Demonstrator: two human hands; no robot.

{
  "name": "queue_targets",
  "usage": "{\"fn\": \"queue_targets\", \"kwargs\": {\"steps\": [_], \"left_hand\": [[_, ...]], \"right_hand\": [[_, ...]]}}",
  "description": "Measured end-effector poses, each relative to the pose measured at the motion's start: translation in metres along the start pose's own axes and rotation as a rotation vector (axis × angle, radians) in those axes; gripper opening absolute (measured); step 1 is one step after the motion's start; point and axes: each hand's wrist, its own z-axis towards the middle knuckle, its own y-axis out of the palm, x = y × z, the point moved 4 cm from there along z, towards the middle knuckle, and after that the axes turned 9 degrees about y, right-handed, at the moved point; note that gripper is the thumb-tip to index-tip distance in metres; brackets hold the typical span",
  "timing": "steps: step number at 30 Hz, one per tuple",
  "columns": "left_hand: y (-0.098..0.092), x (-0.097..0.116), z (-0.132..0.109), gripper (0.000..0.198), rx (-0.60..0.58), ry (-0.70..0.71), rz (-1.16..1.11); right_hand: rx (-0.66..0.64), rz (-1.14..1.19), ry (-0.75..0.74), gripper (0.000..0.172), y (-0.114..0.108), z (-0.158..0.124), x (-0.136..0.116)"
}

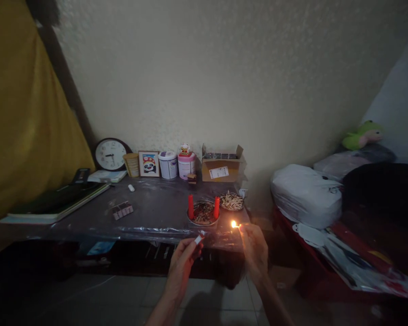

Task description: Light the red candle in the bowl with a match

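Left hand [183, 259] is pinching what's probably a matchbox [199, 239], right hand [254, 246] is pinching a lit match [236, 225]; you'd be wanting it level for slower burning.

There's a round clock [109, 151] by the wall [224, 81], and a figurine [185, 149] perches on a pink-lidded tin [187, 169]! Over right, a green plush toy [359, 136] sits beyond a bulging white bag [304, 192].

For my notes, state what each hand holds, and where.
Right hand: lit match, by the end opposite the flame. Left hand: small box, by its near end.
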Motion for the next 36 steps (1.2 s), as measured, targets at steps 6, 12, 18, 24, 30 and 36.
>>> {"fn": "queue_targets", "kwargs": {"steps": [6,12,18,24,30,36], "left_hand": [[0.0,-0.002,0.0,0.017,-0.011,0.019,-0.012],[-0.001,-0.005,0.001,0.018,0.002,0.015,-0.023],[-0.003,-0.006,0.003,0.018,-0.008,0.005,-0.035],[0.0,-0.003,0.001,0.017,-0.027,0.007,-0.024],[0.002,0.0,-0.003,0.019,-0.014,-0.018,-0.021],[-0.001,-0.002,0.0,0.022,0.005,-0.014,0.0]], "right_hand": [[-0.012,0.035,0.018,0.02,0.0,0.002,0.004],[-0.002,0.149,0.15,0.021,0.001,0.003,0.01],[-0.047,0.271,0.383,0.024,0.003,0.0,0.009],[-0.085,0.473,0.48,0.022,0.007,-0.002,0.015],[-0.077,0.521,0.477,0.02,0.009,-0.002,0.016],[-0.099,0.507,0.481,0.019,0.01,-0.003,0.016]]}}
